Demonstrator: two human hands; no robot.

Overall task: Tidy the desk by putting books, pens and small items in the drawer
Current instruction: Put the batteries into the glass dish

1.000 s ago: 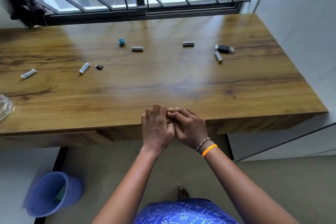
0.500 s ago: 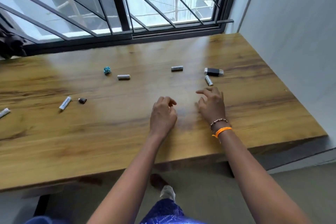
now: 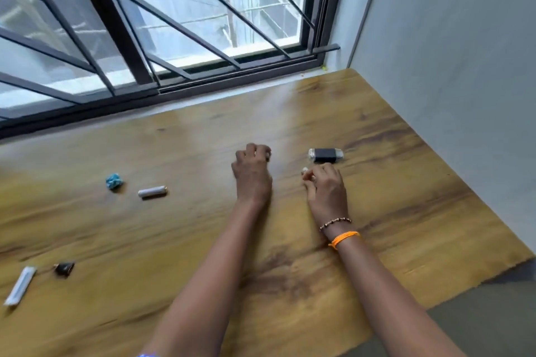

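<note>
On the wooden surface [image 3: 290,240], both hands pinch small batteries: left hand [image 3: 253,175], right hand [image 3: 326,187]. Next, the black USB stick [image 3: 325,155] at one o'clock.

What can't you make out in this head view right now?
- Left hand: curled fingers hide whatever is under them.
- Right hand: a pale tip shows at the fingers; the rest is hidden.
- The drawer: out of frame.
- White strip at the left edge: blurred, unidentifiable.
</note>
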